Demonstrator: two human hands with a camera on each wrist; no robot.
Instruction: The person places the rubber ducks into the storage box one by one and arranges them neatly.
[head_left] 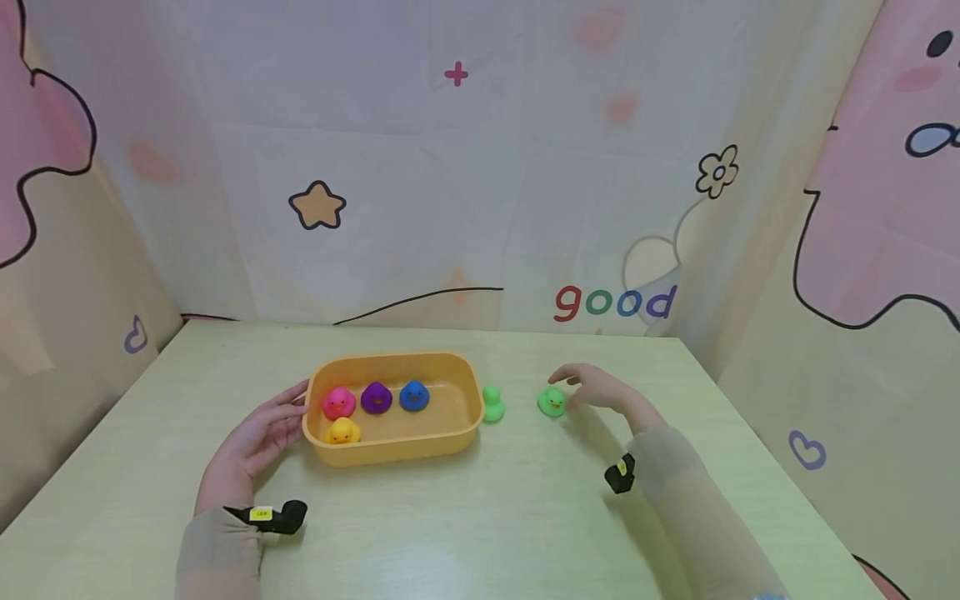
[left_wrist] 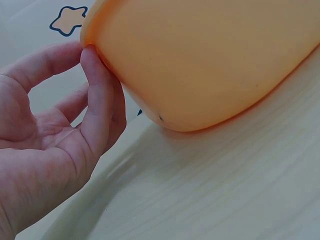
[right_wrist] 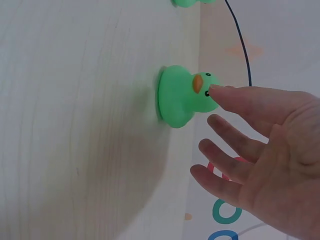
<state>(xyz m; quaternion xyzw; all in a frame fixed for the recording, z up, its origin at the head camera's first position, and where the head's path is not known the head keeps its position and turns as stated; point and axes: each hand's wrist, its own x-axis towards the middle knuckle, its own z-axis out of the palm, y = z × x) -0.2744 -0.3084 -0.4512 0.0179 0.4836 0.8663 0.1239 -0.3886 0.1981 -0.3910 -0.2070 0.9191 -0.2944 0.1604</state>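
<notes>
A yellow-orange tray [head_left: 397,454] holds a pink duck [head_left: 339,404], a purple duck [head_left: 377,398], a blue duck [head_left: 414,396] and a yellow duck [head_left: 342,432]. At its left end my left hand [head_left: 258,429] grips the rim with curved fingertips; the left wrist view shows them at the tray's edge [left_wrist: 200,60]. Right of the tray, my right hand [head_left: 603,390] hovers around a green duck [head_left: 552,402], fingers spread. In the right wrist view one fingertip overlaps the head of that duck [right_wrist: 175,97]. A second green duck [head_left: 492,404] stands beside the tray's right end.
Everything stands on a pale wood-grain table [head_left: 450,533]. A printed curtain [head_left: 480,208] rises behind its far edge, and similar cloth hangs along both sides. Each wrist carries a small black camera, one left [head_left: 273,517] and one right [head_left: 620,473].
</notes>
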